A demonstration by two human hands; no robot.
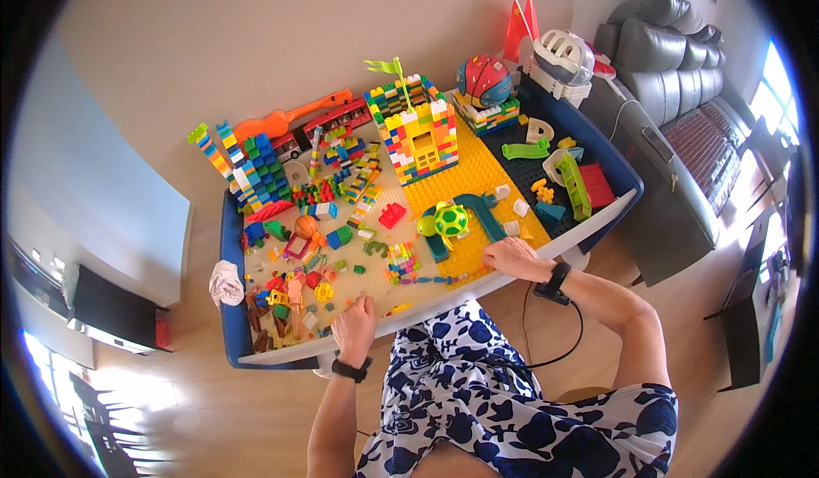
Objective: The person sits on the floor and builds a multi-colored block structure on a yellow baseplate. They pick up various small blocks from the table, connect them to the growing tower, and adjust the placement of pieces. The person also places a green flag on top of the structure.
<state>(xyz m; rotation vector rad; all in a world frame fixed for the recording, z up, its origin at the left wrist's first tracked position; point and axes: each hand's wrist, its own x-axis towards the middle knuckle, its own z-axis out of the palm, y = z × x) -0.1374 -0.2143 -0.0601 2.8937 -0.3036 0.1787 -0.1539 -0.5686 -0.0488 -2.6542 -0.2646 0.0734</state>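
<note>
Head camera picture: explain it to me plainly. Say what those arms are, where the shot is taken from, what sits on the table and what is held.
There is no machine here. A wide fisheye camera worn on a person's head looks down, so straight edges bend and the person's own forearms enter from the bottom.

The left hand rests near the front edge of a blue-rimmed play table, fingers curled; whether it holds anything cannot be told. The right hand lies flat on the yellow baseplate, apparently holding nothing.

On the table: a multicoloured brick house with a green flag, a green turtle toy just beyond the right hand, stepped brick towers, scattered loose bricks and a white cloth on the left rim. A grey sofa stands at right.
</note>
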